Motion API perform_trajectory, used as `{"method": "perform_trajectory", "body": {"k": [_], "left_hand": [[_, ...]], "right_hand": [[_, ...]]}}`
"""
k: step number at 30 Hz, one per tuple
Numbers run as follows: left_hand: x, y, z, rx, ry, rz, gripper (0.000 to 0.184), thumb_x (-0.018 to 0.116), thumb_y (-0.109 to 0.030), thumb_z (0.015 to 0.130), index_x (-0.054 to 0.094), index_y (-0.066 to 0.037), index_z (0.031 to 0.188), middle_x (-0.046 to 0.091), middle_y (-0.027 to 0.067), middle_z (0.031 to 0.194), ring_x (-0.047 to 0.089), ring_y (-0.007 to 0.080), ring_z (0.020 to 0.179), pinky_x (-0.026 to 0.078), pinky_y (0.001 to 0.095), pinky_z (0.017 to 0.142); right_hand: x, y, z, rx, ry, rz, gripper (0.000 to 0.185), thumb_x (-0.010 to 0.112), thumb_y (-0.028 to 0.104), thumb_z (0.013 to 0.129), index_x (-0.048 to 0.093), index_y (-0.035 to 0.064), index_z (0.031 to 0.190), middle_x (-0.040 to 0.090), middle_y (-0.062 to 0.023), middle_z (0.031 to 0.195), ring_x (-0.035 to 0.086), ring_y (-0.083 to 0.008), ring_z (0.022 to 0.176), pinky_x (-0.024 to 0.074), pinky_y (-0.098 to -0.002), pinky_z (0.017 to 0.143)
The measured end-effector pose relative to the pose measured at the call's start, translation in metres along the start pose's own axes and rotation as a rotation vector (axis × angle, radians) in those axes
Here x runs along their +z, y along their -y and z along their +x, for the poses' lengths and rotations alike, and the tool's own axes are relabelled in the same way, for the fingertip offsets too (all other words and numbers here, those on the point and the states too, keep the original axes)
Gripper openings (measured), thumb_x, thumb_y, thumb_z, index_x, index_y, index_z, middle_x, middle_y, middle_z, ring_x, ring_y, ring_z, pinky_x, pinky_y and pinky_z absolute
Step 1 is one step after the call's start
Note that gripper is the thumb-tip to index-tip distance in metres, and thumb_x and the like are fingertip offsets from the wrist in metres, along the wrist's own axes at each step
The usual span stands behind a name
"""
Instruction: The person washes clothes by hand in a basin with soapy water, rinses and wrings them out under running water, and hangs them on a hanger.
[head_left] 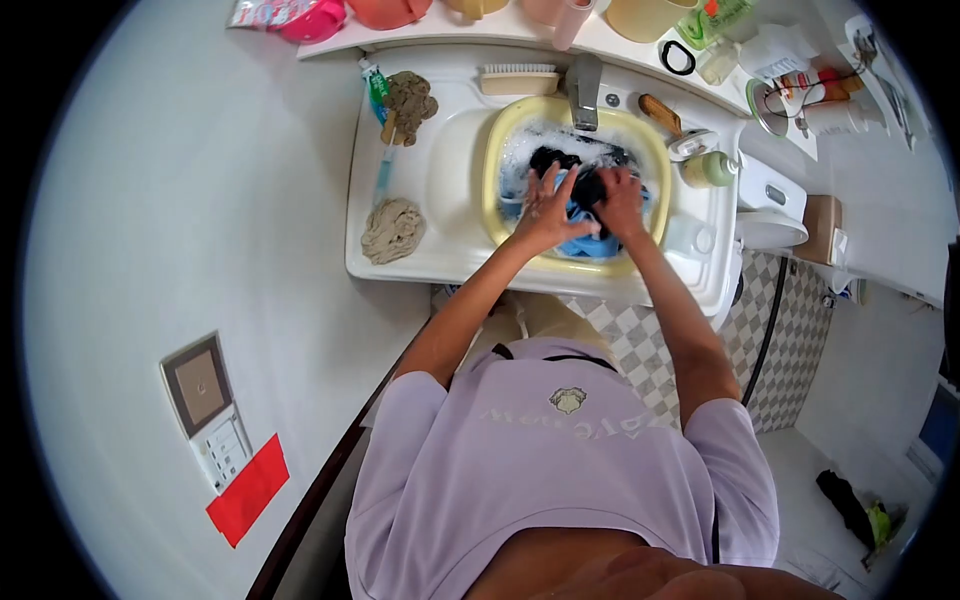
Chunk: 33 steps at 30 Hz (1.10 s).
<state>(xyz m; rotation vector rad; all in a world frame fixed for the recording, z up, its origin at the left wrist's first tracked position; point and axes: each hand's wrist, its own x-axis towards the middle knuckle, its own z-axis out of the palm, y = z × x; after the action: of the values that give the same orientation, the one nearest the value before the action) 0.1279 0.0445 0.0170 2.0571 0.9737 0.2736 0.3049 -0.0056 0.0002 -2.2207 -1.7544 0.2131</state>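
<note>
A yellow plastic basin [490, 190] sits in the white sink, filled with sudsy water. Blue cloth [578, 247] and black cloth [588, 187] lie wet in it, bunched together. My left hand [548, 212] is over the left part of the cloth, its fingers spread and reaching toward the black piece. On the right, my right hand [618, 203] is closed, its fingers curled down on the black cloth. Suds cover the water around both hands. The fingertips of my right hand are partly hidden in the cloth.
Behind the basin stand a faucet [584, 90] and a scrub brush [518, 79]. A wooden brush [660, 115] and a green bottle [709, 170] are at the right. Two wrung cloths, one brown [410, 106] and one beige [393, 231], lie on the left counter.
</note>
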Motion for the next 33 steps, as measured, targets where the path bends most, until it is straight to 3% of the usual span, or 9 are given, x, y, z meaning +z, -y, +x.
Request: {"method": "perform_trajectory", "body": {"k": [2,8,9,12,15,21,27,31,33], "left_hand": [[0.011,0.012,-0.001,-0.103,0.066,0.282,0.116,0.074,-0.061,0.059,0.008,-0.024,0.148,0.002,0.0232,0.151,-0.004,0.0551,0.133,0.007,0.0617,0.106],[0.032,0.041,0.030,-0.378,0.303,0.053,0.123,0.074,-0.062,0.057,0.000,-0.024,0.148,0.035,0.0235,0.141,0.028,0.0422,0.133,0.010,0.0671,0.102],[0.027,0.034,0.037,-0.421,0.311,0.110,0.120,0.073,-0.062,0.059,0.002,-0.023,0.148,0.050,0.0206,0.130,0.045,0.0360,0.123,0.017,0.0587,0.106],[0.041,0.056,0.050,-0.509,0.366,0.010,0.101,0.071,-0.059,0.062,0.026,-0.020,0.144,0.044,0.0145,0.138,0.044,0.0337,0.125,0.029,0.0458,0.105],[0.056,0.077,0.065,-0.598,0.705,-0.013,0.077,0.066,-0.057,0.068,0.050,-0.015,0.130,0.050,0.0144,0.131,0.046,0.0310,0.122,0.035,0.0367,0.102],[0.108,0.148,0.035,-0.466,0.785,0.116,0.064,0.061,-0.056,0.073,0.059,-0.012,0.120,0.053,0.0138,0.127,0.048,0.0313,0.120,0.035,0.0391,0.102],[0.091,0.104,0.029,-0.520,0.420,-0.052,0.089,0.063,-0.054,0.074,0.027,-0.008,0.141,0.028,0.0209,0.144,0.029,0.0352,0.132,0.026,0.0403,0.108],[0.081,0.080,0.010,-0.138,0.082,-0.196,0.121,0.067,-0.064,0.066,-0.002,-0.004,0.145,0.001,0.0234,0.150,0.008,0.0402,0.138,0.015,0.0460,0.111],[0.093,0.072,-0.003,-0.068,-0.035,-0.068,0.128,0.068,-0.069,0.060,0.000,-0.004,0.146,0.001,0.0230,0.151,0.007,0.0431,0.137,0.012,0.0500,0.110]], "right_hand": [[0.018,-0.001,0.005,0.122,0.103,-0.015,0.053,0.070,0.020,0.066,0.054,0.0206,0.115,0.045,-0.0089,0.117,0.045,-0.0352,0.107,0.0435,-0.0512,0.083],[0.059,-0.021,0.027,0.126,0.144,0.044,0.052,0.069,0.025,0.067,0.052,0.0166,0.116,0.050,-0.0149,0.108,0.050,-0.0381,0.098,0.0424,-0.0530,0.080],[0.071,-0.027,0.029,0.143,0.161,0.053,0.053,0.068,0.025,0.068,0.051,0.0144,0.116,0.051,-0.0161,0.107,0.051,-0.0388,0.096,0.0425,-0.0532,0.079],[0.111,-0.058,0.039,0.151,0.375,0.286,0.052,0.067,0.020,0.069,0.049,0.0054,0.116,0.058,-0.0190,0.099,0.055,-0.0391,0.088,0.0446,-0.0507,0.077],[0.127,-0.080,0.031,0.146,0.492,0.357,0.047,0.066,0.019,0.070,0.051,0.0051,0.113,0.059,-0.0196,0.099,0.057,-0.0386,0.088,0.0453,-0.0484,0.076],[0.127,-0.085,0.037,0.095,0.335,0.136,0.038,0.064,0.016,0.071,0.056,0.0043,0.106,0.061,-0.0209,0.100,0.059,-0.0376,0.089,0.0466,-0.0438,0.076],[0.068,-0.047,0.042,0.249,0.030,0.422,0.029,0.063,0.015,0.073,0.061,0.0047,0.100,0.064,-0.0195,0.097,0.062,-0.0321,0.086,0.0476,-0.0373,0.073],[0.007,-0.023,0.030,0.420,0.054,1.013,0.026,0.064,0.016,0.077,0.062,0.0028,0.100,0.065,-0.0103,0.083,0.060,-0.0170,0.074,0.0467,-0.0289,0.069],[-0.043,0.013,0.024,0.436,0.041,1.189,0.024,0.062,0.016,0.080,0.062,0.0007,0.099,0.064,-0.0061,0.082,0.057,-0.0120,0.073,0.0457,-0.0259,0.068]]}}
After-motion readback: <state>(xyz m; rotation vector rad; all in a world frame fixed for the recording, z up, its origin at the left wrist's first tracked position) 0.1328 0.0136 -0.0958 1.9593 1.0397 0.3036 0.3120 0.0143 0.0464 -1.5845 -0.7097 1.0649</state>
